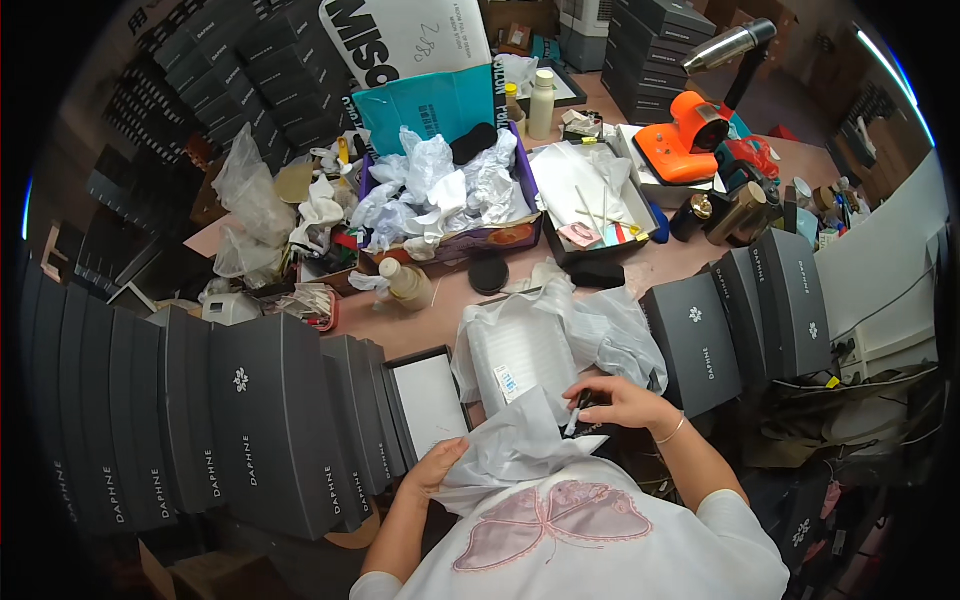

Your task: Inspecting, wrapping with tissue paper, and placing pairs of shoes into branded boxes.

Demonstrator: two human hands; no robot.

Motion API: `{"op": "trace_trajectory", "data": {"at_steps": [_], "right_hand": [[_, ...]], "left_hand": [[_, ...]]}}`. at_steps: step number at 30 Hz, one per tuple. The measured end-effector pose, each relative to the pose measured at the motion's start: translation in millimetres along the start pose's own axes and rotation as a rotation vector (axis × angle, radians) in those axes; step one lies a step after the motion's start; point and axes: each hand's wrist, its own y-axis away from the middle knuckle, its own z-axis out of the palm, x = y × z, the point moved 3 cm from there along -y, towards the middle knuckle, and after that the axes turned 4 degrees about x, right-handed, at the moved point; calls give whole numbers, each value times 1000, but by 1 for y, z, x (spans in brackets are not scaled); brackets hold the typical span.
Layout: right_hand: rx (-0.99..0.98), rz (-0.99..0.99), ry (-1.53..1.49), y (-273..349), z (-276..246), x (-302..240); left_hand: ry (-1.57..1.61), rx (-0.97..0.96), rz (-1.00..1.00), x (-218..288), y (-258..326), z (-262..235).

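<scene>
My left hand grips the edge of a sheet of white tissue paper that bulges up just in front of my chest. My right hand rests on the same paper's right side, fingers curled on a small dark item I cannot identify. Beyond both hands lies an open white shoe box lined with crumpled tissue paper, a small label stuck on its inner side. An empty dark box lid with a white inside sits just left of it.
Rows of dark grey shoe boxes stand at the left, more at the right. A purple box of crumpled paper, bottles, an orange device and clutter fill the far table.
</scene>
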Motion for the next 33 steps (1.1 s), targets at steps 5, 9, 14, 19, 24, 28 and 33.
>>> {"op": "trace_trajectory", "data": {"at_steps": [5,9,14,19,24,28,33], "right_hand": [[308,7,-172,16,-38,0],[585,-12,-97,39,-79,10],[769,-65,-250,4,-37,51],[496,33,-302,-14,80,50],[283,-209,61,-31,56,7],[209,-332,638,-78,65,-23],[341,-365,616,-92,80,4]], "left_hand": [[-51,127,379,12,17,28],[-130,790,1044,106,52,28],[-1590,891,749,72,8,-16],[672,-167,469,-15,-78,21],[484,77,206,10,-56,63],[97,65,350,23,-26,88],[-81,214,540,7,-23,84]]}}
